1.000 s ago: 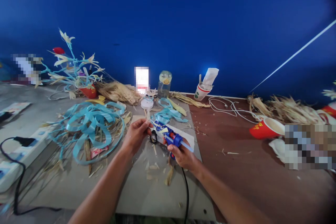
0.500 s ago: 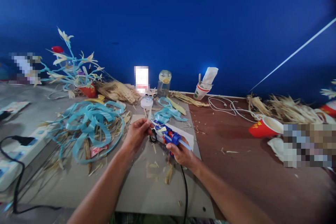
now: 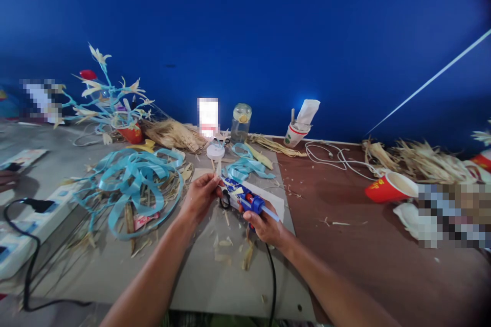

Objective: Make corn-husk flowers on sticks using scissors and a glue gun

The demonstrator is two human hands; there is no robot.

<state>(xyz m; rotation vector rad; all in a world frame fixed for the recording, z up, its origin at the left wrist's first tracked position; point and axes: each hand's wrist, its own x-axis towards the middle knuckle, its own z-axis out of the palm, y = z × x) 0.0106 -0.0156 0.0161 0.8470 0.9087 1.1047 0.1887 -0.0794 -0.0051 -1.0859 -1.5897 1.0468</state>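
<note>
My right hand [image 3: 264, 222] is wrapped round a blue hot glue gun [image 3: 242, 195], a pale glue stick poking from its rear end. A black cord runs from the gun down to the front edge. At the gun's front end, my left hand [image 3: 202, 190] is closed in a pinch on a small pale piece of corn husk [image 3: 218, 169]. Its exact shape is partly covered by the fingers, and I cannot tell whether the nozzle touches it. Black-handled scissors [image 3: 224, 199] lie between the hands. Under the gun is a white sheet [image 3: 274, 199].
Blue ribbon [image 3: 134, 179] lies looped at left, near a white power strip [image 3: 46, 230]. Behind it, a branch of husk flowers [image 3: 109, 94] stands in a red cup [image 3: 131, 134]. A glass jar [image 3: 241, 122], a white cup [image 3: 294, 135] and a tipped red paper cup [image 3: 387, 186] are farther off.
Both hands hold nearly the same pose at the glue gun. The whole view has shifted slightly. Part of another person's hand now shows at the far left edge.
</note>
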